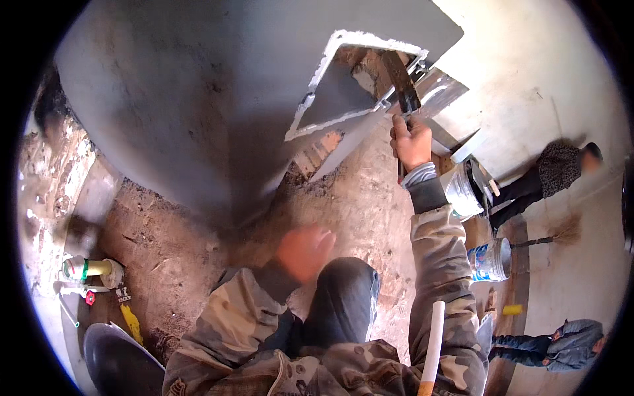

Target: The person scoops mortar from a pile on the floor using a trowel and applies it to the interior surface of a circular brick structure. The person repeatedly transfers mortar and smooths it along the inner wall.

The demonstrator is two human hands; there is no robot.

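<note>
The right arm stretches forward, its hand [413, 144] wrapped around a dark tool [405, 92] that reaches over the white-rimmed opening [378, 39]; the left arm is bent, its hand [305, 252] near the knee [347, 287], too blurred to tell its grip. Beside the right arm sit a white bucket [461, 192] and a blue-and-white bucket [487, 261], contents unclear.

right of the grip [411, 144] is a person [553, 170] in a dark speckled top; farther below, on that same side, are a broom [564, 230], a blue-and-white bucket [487, 261], a yellow cylinder [512, 309] and a second person [573, 346] in a grey jacket. well to the grip's lower left, a cream pipe stub [99, 268] sits near a red valve handle [90, 298], above a dark rounded tub [119, 364].
</note>
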